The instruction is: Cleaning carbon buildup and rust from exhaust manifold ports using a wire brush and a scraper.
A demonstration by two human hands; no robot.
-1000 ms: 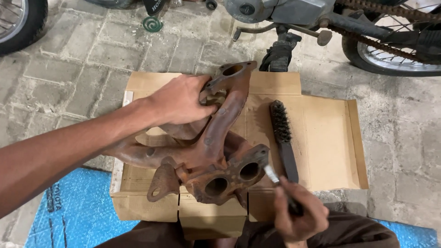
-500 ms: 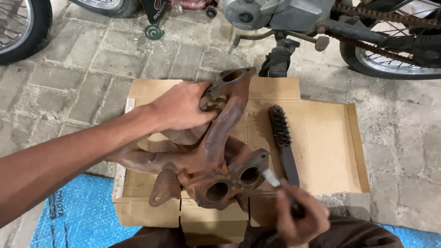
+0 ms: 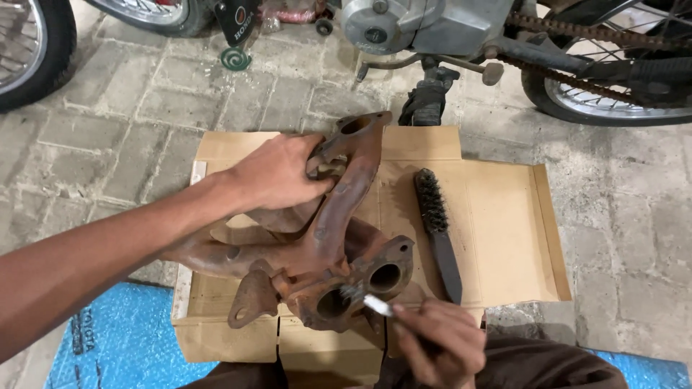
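The rusty exhaust manifold (image 3: 317,245) lies on flattened cardboard (image 3: 504,238) spread over the paved floor (image 3: 108,137), its two-port flange facing near. The left hand (image 3: 277,173) is clenched around the manifold's far end, just beside the upper flange. The right hand (image 3: 440,342), at the near edge, grips a small brush (image 3: 367,299) whose bristle tip touches the flange between the two ports. A black wire brush (image 3: 436,230) lies on the cardboard just right of the manifold. Motorcycle wheels (image 3: 613,79) stand at the far side.
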